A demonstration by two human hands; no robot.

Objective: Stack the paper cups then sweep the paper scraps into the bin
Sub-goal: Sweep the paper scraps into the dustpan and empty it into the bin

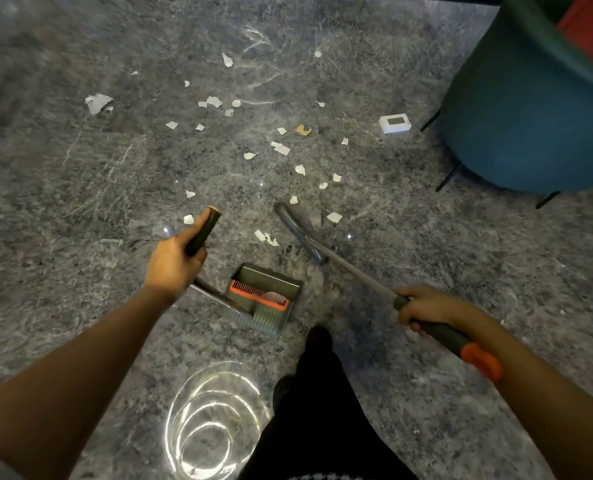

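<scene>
I see the left hand [172, 263] with its fingers curled around the dark grip of the dustpan handle [203, 232]; the thumb lies along the grip. The dustpan [271, 277] stands on the grey floor [80, 202] just in front of the person's leg [319, 393], and it has an orange comb [257, 294] across it. The right hand [426, 306] holds the broom [357, 275] firmly, all fingers wrapped around the grip. The stick goes down and to the left, and the broom head [297, 232] is on the floor just beyond the dustpan. The scraps [282, 148] are scattered widely on the floor beyond the broom head, and some lie near it. A small white box [395, 123] lies beside a green chair [517, 116] at the right.
</scene>
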